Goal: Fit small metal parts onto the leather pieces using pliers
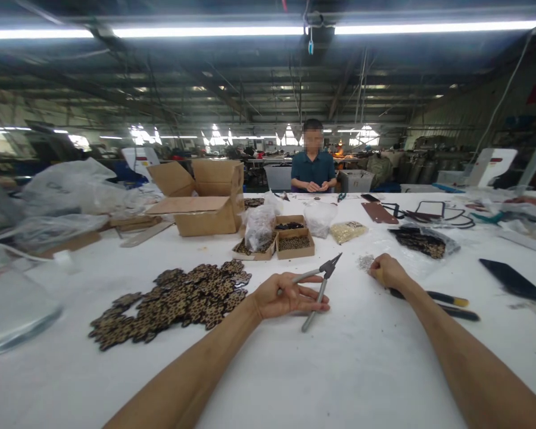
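Note:
My left hand holds a pair of grey-handled pliers, its pointed jaws aimed up and to the right and its handles spread apart. Over at the right, my right hand has its fingers pinched together beside a small pile of tiny silvery pieces. Whatever sits between those fingertips is too small to make out. A second tool with black and yellow handles lies partly hidden behind my right wrist. Left of my left hand spreads a heap of brown-and-black patterned pieces.
An open cardboard box stands at the back left, near small trays of tiny parts. Plastic bags crowd the left. A bag of dark patterned pieces and a black tablet-like slab lie right. Across the table sits a person.

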The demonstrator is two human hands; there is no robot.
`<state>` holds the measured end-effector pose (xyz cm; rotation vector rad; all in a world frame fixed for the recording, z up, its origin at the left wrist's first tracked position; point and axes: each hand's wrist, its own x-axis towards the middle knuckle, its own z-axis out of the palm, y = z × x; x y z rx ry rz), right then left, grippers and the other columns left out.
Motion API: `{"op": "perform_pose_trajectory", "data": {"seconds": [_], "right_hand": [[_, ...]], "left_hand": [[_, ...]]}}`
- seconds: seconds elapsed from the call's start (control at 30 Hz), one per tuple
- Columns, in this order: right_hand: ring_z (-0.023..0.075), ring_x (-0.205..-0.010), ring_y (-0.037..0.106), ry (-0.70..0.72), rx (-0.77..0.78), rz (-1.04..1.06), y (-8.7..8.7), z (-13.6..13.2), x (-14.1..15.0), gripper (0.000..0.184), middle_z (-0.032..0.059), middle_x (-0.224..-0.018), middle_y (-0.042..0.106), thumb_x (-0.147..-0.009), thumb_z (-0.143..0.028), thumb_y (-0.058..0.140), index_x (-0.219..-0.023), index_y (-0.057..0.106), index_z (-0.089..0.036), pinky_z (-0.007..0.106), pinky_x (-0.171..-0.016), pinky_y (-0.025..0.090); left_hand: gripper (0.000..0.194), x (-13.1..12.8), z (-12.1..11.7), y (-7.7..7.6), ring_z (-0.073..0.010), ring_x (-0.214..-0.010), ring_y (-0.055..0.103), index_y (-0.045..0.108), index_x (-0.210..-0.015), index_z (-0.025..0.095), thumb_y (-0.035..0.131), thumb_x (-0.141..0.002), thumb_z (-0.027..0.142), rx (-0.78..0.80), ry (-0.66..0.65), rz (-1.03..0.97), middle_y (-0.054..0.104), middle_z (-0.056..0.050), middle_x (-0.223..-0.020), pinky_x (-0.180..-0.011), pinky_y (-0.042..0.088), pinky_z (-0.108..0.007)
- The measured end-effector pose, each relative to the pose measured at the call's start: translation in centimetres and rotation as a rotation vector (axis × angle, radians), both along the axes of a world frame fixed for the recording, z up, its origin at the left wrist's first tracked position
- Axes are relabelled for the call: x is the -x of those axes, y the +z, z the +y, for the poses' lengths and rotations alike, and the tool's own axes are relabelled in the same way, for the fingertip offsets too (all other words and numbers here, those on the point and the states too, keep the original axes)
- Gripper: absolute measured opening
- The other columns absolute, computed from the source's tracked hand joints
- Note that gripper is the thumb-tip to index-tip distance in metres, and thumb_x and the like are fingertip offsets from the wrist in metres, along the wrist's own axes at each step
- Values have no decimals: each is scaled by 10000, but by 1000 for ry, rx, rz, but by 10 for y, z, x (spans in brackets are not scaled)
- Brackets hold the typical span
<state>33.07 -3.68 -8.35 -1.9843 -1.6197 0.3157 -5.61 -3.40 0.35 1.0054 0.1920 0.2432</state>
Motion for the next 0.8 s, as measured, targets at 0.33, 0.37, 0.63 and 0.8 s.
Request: {"op": "perform_pose_trajectory", "data": {"seconds": [0.33,0.37,0.63,0.8], "right_hand": [[191,-563,589,106,-2,96,12,-10,12,233,63,-553,645,-764,-310,680,-582,649,-168,269,-511,369],[187,-569,587,121,-18,154,15,-13,16,261,60,-577,650,-799,-358,662,-625,660,-164,268,-513,386],[164,-672,631,295,-152,1046,46,-32,52,355,45,-748,688,-677,-427,888,-799,711,-143,335,-710,559],[169,-645,649,290,-195,1037,48,-33,58,369,39,-737,708,-636,-411,925,-825,736,-157,373,-720,588]], "left_hand": [[771,-1,-11,-5,-379,-1233,633,584,-1333,70,504,-567,82,66,-36,28,736,-204,-1135,-1170,303,-594],[772,-1,-11,-6,-381,-1228,636,583,-1335,70,504,-567,83,66,-42,25,736,-205,-1135,-1168,306,-595],[785,-2,-11,-8,-374,-1221,641,575,-1347,63,490,-567,62,59,-88,6,733,-210,-1147,-1152,317,-601],[799,-4,-14,-7,-357,-1229,638,574,-1357,59,476,-565,33,46,-99,-4,734,-202,-1153,-1161,298,-601]]}}
